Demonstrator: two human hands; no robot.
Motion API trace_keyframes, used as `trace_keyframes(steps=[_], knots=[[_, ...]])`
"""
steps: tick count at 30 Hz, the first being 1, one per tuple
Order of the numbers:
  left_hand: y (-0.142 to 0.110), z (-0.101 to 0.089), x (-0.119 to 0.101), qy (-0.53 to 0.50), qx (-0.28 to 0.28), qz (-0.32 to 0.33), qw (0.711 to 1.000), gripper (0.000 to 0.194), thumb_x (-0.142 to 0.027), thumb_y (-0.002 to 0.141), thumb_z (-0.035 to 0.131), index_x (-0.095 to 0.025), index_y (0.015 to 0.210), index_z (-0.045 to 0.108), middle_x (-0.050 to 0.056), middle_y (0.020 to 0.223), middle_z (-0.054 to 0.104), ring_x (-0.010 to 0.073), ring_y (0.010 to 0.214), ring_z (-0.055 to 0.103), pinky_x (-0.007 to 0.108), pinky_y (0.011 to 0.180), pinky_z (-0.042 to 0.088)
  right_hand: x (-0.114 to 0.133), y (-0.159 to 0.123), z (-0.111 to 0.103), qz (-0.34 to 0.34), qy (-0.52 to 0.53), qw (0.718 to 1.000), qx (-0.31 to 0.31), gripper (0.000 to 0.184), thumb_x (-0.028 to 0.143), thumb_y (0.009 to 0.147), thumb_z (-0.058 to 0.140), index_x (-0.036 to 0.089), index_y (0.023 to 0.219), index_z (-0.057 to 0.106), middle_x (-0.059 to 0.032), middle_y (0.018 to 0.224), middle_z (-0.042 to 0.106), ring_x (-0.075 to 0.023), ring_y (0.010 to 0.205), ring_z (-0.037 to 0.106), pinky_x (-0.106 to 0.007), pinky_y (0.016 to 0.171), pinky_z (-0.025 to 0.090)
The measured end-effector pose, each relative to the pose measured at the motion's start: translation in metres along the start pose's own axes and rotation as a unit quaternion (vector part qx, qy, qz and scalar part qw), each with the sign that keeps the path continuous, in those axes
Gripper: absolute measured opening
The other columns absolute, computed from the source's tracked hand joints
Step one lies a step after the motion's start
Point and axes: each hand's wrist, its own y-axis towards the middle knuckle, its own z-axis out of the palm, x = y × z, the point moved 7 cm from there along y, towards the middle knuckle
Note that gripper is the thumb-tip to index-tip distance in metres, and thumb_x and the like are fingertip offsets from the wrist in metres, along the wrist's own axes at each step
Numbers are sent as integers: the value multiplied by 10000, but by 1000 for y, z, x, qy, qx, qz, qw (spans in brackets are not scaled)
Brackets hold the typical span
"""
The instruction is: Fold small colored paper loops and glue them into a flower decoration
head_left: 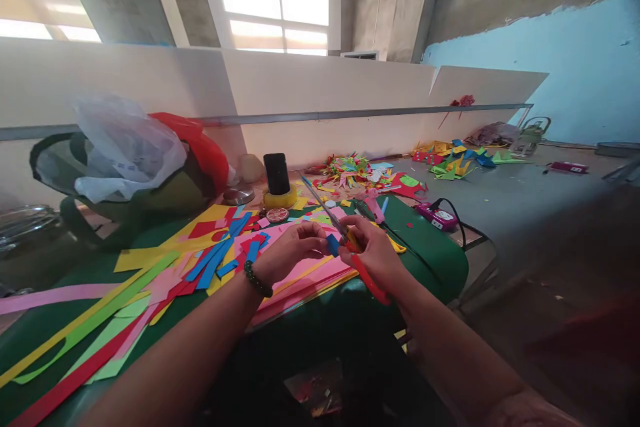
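Observation:
My left hand (pixel 299 247), with a dark green bead bracelet (pixel 257 280) at its wrist, pinches a small blue paper piece (pixel 333 245). My right hand (pixel 373 250) is closed around scissors with red handles (pixel 369 278); their long blades (pixel 320 203) point up and to the left. The right fingertips also come close to the blue piece, and whether they touch it I cannot tell. Beneath both hands lies a stack of pink paper sheets (pixel 305 287). Blue paper strips (pixel 220 257) and red pieces are scattered left of my left hand.
A phone (pixel 277 173) stands upright on a yellow tape roll (pixel 280 198). At left sits a bag with clear plastic (pixel 127 150). A pink glue gun (pixel 375 207) and a purple power strip (pixel 436 215) lie at right. Paper scraps (pixel 350 170) are heaped behind.

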Motion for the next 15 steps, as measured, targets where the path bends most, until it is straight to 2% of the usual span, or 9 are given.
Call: trace_keyframes(steps=[3,5,7,9,11,13,15], knots=[[-1,0,-1,-2,3,-1,1000,242,-224,584,830,-163,698,625,-11,663,648,110,641,616,245,679,479,-1,3,1,0,-10,1000,-5,405,261,639,623,183,1033,573,37,684,578,-123,621,550,-252,626,470],[0,-5,-2,-4,-4,-1,1000,256,-237,582,838,-161,699,623,-7,668,653,114,642,625,243,671,481,-1,1,-6,-5,-38,999,-5,417,313,670,634,177,1062,586,19,711,601,-136,642,564,-260,630,475],[3,-18,-2,-2,-29,-8,1000,282,-258,575,852,-161,708,622,-3,684,662,119,648,638,233,644,475,0,-5,-25,-10,-97,995,-17,432,384,715,637,183,1096,613,-9,775,645,-158,684,593,-276,645,480],[7,-35,0,5,-60,-24,998,309,-272,563,865,-163,718,621,3,681,668,127,650,650,225,615,465,-4,-14,-56,-2,-193,980,-43,445,438,743,639,212,1126,644,-39,879,693,-194,754,629,-305,675,482],[11,-49,5,17,-78,-44,996,327,-277,550,877,-164,723,623,12,660,674,136,646,657,233,618,469,-13,-25,-94,39,-320,944,-63,453,473,731,657,247,1124,673,-63,896,713,-241,761,644,-326,633,466],[15,-55,11,34,-72,-54,995,335,-299,548,882,-163,718,628,26,643,682,145,638,660,251,638,480,-27,-34,-133,127,-443,885,-66,454,479,721,665,262,1119,694,-96,818,710,-266,685,634,-333,570,427],[19,-54,16,53,-59,-48,996,345,-333,551,881,-159,727,641,41,664,696,152,652,666,265,663,491,-40,-42,-166,215,-514,828,-70,451,458,751,636,251,1148,693,-145,870,717,-273,657,628,-335,542,389]])
